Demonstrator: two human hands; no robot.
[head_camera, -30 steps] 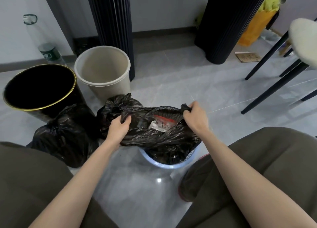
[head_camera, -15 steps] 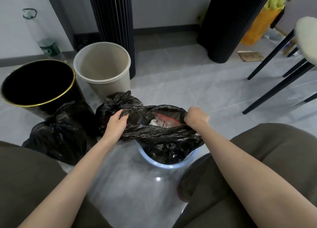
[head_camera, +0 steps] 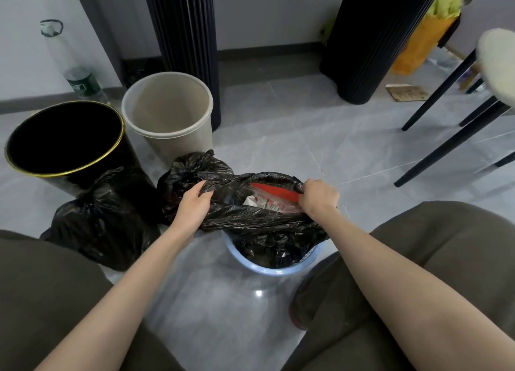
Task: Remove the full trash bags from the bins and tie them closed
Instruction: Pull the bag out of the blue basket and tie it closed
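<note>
both hands are closed on the rim of the crinkled black plastic trash bag [head_camera: 259,222]: the left hand [head_camera: 192,206] pinches the edge at about nine o'clock of the bag's mouth, the right hand [head_camera: 317,197] bunches it in a fist at about three o'clock. each grip sits on an opposite side, which looks meant to draw the mouth into two tails that can be knotted and to give an even lift. between the hands the mouth gapes, showing red and white packaging [head_camera: 271,199] near the top, so the bag is full and not yet tied.

the bag's body is down inside the round pale blue plastic bin [head_camera: 267,270], whose rim shows at six o'clock below the hands; the bag has not come out.

outward at ten o'clock, a knotted black trash bag [head_camera: 192,172] lies on the grey tiled floor [head_camera: 278,136], touching the left hand's side of the open one. at eight o'clock lies a second tied black bag [head_camera: 103,220]. behind them stand a black bin with a gold rim [head_camera: 64,142] and a beige plastic bin [head_camera: 167,108], both without liners, so by my reading this is the last bag.

the person's olive-trousered knees [head_camera: 446,245] flank the bin, keeping it close.
</note>
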